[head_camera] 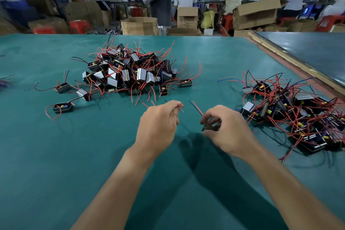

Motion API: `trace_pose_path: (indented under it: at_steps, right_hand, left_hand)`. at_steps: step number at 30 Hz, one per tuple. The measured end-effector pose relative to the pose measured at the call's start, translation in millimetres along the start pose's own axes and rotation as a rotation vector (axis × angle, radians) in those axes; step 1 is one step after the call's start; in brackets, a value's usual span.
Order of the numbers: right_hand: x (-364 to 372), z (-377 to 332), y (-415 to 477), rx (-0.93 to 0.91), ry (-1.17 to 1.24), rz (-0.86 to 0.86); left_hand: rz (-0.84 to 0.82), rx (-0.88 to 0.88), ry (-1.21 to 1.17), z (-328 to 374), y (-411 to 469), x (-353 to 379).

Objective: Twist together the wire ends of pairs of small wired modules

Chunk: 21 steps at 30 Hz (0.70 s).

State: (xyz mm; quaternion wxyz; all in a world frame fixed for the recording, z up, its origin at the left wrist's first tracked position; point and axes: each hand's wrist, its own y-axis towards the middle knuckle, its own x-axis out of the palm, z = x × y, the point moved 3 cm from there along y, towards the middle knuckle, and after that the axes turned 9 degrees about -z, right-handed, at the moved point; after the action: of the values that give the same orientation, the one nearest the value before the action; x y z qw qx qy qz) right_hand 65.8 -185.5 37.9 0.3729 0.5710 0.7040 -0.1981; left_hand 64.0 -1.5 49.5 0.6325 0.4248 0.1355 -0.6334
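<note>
At centre frame, just above the green table (56, 155), our left hand (158, 125) pinches a thin red wire end (179, 105) btwn thumb & fingertips. Our right hand (225, 127), just beside it, curls round a small dark module (211, 127), mostly hidden, w/ its red & black leads (197, 107) sticking up toward the left hand, not touching it. The big pile of modules (130, 73) sits upper centre-left, a stray module (62, 107) lies at mid left & a second tangle (298, 117) at the right edge
</note>
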Motion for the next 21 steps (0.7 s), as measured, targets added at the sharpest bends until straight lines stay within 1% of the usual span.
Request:
trace_pose_path:
  at_steps: [2, 5, 7, 9, 13, 15, 17, 19, 21]
  right_hand:
    - [-0.7, 2.0, -0.4, 0.021, -0.048, -0.028]
    - [2.7, 3.1, -0.5, 0.051, -0.088, -0.093]
    - [5.9, 4.2, -0.3, 0.053, -0.108, -0.126]
    - [6.4, 6.3, 0.7, 0.041, -0.112, -0.111]
    - [3.9, 12.0, 2.9, 0.051, -0.059, -0.084]
    - [5.0, 13.2, 3.2, 0.056, -0.072, -0.099]
    - [6.7, 12.7, 3.4, 0.049, -0.110, -0.108]
    - [7.0, 12.3, 3.9, 0.050, -0.113, -0.100]
    - [5.6, 13.1, 4.7, 0.058, -0.083, -0.076]
  left_hand:
    - [-0.119, -0.061, 0.036, -3.0, -0.8, 4.2]
    - [-0.254, -0.147, -0.019, -8.0, -1.2, 7.8]
    - [-0.325, -0.149, -0.036, -6.8, -2.2, 8.2]
    - [-0.389, -0.135, -0.027, -5.2, -3.4, 7.9]
    - [-0.456, -0.134, 0.057, -4.3, -3.5, 7.2]
    - [-0.441, -0.145, 0.067, -3.8, -3.4, 7.7]
    - [-0.385, -0.169, 0.067, -5.8, -2.9, 7.0]
    - [-0.303, -0.183, 0.054, -8.4, -1.8, 5.3]
    - [-0.187, -0.158, 0.046, -7.9, -0.9, 2.7]
